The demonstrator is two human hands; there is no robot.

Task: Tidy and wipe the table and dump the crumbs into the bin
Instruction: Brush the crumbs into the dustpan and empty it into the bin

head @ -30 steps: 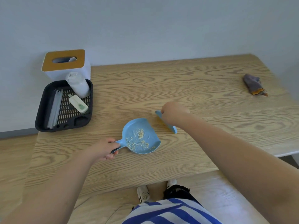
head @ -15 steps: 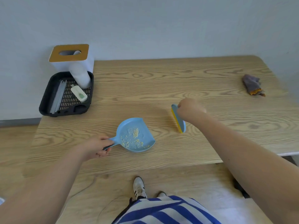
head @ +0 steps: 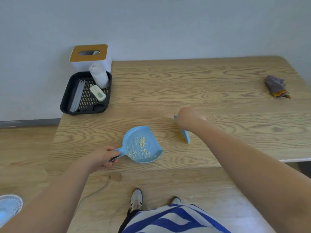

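Pale wall behind, light wood-grain table (head: pixel 185 91) pushed up to it, matching plank floor below. My left hand (head: pixel 102 158) is wrapped around the handle of the blue dustpan (head: pixel 142 145), fingers curled under it; the pan sits flat near the table's front edge, mouth facing right, so anything swept its way slides straight in. Crumbs (head: pixel 140 147) are scattered across the pan floor, mostly through the middle. My right hand (head: pixel 189 117) is closed over the top of the small blue hand brush (head: pixel 185 134), seen from the back, so the finger positions are hidden; the brush stands on the table a little apart from the pan's mouth, with a yellowish strip along its lower edge. Judgement: sweeping looks about finished, since no loose crumbs are visible on the wood between brush and pan, though fine bits would be too small to tell. Next would be carrying the pan level to the bin; a tilt toward the open lip would spill the load. Farther out, a crumpled grey-and-orange cloth (head: pixel 276 87) lies near the far right corner, handy for wiping. At the far left corner, a black slotted tray (head: pixel 67 98) holds a white bottle (head: pixel 99 75), a small white-green item and clear straws. Behind it stands a white tissue box (head: pixel 90 55) with an orange-brown lid. No bin in view.
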